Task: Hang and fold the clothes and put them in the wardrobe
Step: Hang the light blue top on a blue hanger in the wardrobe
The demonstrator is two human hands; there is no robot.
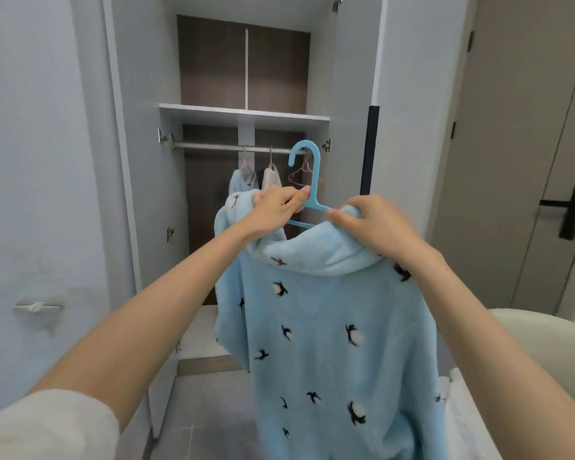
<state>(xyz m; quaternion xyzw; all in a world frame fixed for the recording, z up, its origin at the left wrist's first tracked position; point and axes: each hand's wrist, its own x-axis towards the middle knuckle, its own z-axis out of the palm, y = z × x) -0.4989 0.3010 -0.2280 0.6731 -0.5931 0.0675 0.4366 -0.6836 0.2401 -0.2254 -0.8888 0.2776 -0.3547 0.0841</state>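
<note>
A fluffy light-blue garment (332, 343) with small black-and-white bird prints hangs in front of me on a blue plastic hanger (307, 175). My left hand (278, 209) grips the hanger's neck together with the garment's left shoulder. My right hand (362, 224) pinches the collar over the hanger's right arm. Behind them the wardrobe (246, 114) stands open. Its metal rail (219, 147) carries two hung garments (256, 179) and an empty pink hanger (304, 175). The blue hook is at rail height, in front of the rail.
The open wardrobe door (40, 194) is at my left and another door panel (409, 94) at my right. A room door with a black handle (568, 210) is at far right. A pale bed edge (545, 343) lies at lower right. The floor has grey tiles (206, 416).
</note>
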